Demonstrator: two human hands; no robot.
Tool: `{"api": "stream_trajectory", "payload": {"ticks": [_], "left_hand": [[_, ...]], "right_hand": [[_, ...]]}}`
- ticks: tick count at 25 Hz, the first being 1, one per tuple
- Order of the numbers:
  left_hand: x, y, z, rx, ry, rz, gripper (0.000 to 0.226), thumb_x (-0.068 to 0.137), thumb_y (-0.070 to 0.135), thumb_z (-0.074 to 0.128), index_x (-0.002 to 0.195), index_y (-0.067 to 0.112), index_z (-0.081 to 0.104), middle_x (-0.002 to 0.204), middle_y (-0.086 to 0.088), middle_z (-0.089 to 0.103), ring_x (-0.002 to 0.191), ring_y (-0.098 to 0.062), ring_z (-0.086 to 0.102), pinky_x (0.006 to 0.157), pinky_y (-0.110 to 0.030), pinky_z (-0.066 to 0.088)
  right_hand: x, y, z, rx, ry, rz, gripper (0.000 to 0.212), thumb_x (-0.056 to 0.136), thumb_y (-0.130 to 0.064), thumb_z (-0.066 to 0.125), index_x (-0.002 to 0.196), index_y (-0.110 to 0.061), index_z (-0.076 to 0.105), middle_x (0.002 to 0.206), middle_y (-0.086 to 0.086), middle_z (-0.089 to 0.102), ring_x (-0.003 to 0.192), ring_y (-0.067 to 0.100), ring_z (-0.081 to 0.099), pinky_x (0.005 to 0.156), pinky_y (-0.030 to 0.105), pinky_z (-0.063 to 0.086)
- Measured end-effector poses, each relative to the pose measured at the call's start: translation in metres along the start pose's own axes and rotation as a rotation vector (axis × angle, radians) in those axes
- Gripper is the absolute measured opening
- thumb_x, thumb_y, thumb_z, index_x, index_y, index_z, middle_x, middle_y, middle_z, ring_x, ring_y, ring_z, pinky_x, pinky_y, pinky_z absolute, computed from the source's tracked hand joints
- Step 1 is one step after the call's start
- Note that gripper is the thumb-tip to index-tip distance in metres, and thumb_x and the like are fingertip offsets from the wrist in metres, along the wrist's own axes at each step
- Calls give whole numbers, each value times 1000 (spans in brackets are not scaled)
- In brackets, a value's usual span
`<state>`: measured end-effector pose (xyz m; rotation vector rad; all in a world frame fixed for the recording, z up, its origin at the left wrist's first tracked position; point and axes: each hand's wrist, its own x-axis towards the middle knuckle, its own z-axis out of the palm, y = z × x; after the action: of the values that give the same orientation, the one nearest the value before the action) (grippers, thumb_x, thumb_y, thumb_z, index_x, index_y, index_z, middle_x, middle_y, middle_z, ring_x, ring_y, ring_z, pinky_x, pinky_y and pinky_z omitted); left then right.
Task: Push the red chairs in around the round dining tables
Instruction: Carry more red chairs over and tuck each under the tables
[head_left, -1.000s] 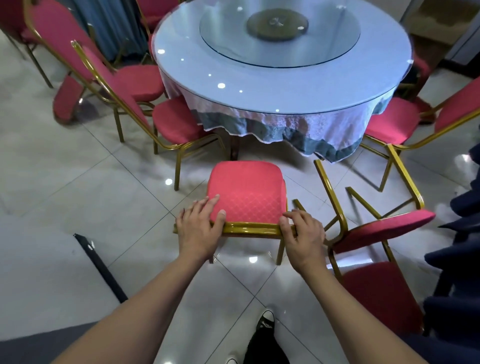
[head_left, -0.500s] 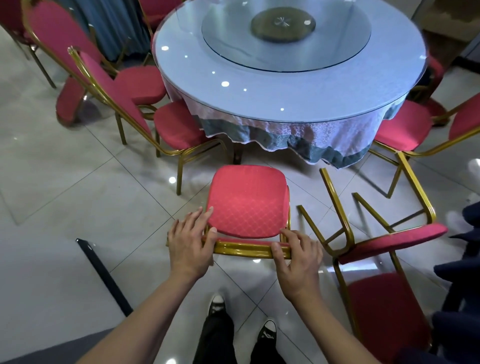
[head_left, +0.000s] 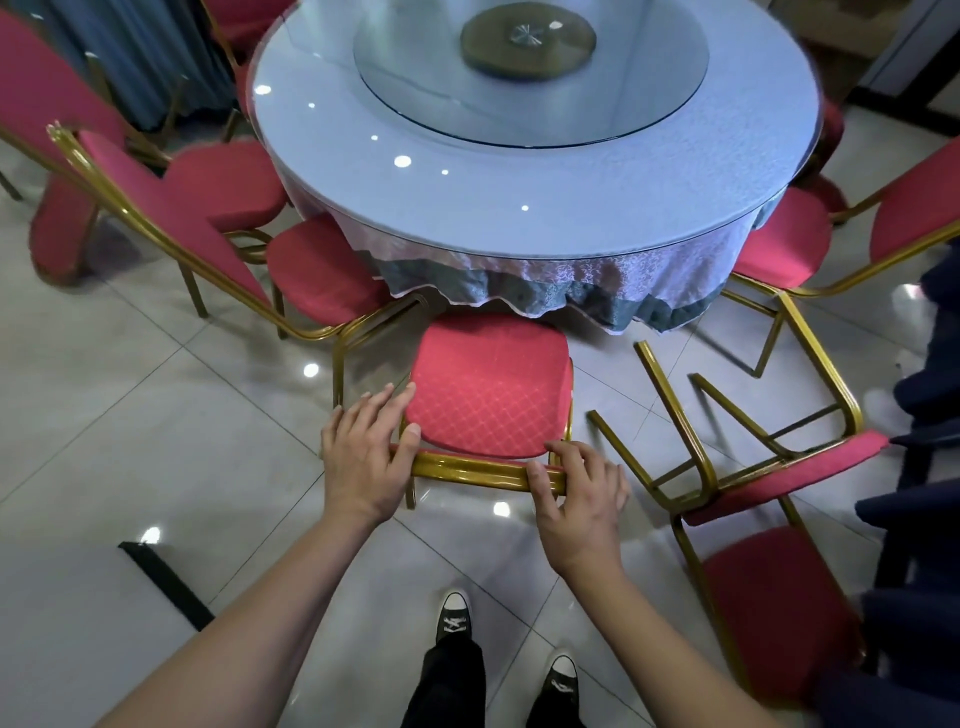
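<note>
Glass covers the round bench (head_left: 519, 171), its cloth hanging over the edge nearest you. Your red chair (head_left: 488, 384) stands right before it, the seat's front edge just reaching under the cloth hem. Its stiff gold metal frame looks rigid and fairly light, likely to slide on the glossy tile floor (head_left: 156, 415); the top rail of the back is the sound place to push. Your left hand (head_left: 363, 457) and right hand (head_left: 582, 493) both curl over that rail, one at each end. The chair's legs are mostly hidden under the seat.
</note>
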<state>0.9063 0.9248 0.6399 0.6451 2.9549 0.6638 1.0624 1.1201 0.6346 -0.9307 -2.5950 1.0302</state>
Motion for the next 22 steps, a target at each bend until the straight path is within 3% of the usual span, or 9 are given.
{"api": "stream_trajectory", "payload": {"ticks": [4, 8, 14, 22], "left_hand": [[38, -4, -4, -21, -20, 25, 64, 96, 57, 21, 150, 35, 46, 152, 3, 50, 143, -20, 39, 116, -52, 26], [78, -7, -9, -31, -39, 49, 66, 95, 59, 20, 149, 34, 48, 152, 1, 50, 143, -22, 39, 117, -51, 25], [139, -23, -15, -69, -28, 99, 68, 94, 58, 20, 147, 30, 52, 151, -1, 52, 142, -22, 41, 117, -51, 27], [146, -17, -12, -126, 74, 144, 63, 92, 45, 28, 138, 20, 62, 142, -4, 60, 134, -26, 53, 108, -52, 39]], "right_hand": [[29, -15, 8, 2, 48, 37, 69, 91, -78, 25, 125, -30, 61, 130, -6, 54, 125, 8, 30, 113, 61, 27], [60, -28, 19, -7, 62, 67, 77, 89, -84, 16, 126, -32, 59, 131, -7, 52, 125, 7, 29, 114, 61, 28], [104, -53, 39, -16, 91, 101, 75, 89, -83, 19, 127, -32, 58, 127, -8, 51, 125, 13, 34, 114, 59, 26], [113, -54, 41, -28, 147, 118, 80, 89, -82, 17, 134, -30, 57, 132, -3, 51, 128, 15, 33, 113, 60, 29]]}}
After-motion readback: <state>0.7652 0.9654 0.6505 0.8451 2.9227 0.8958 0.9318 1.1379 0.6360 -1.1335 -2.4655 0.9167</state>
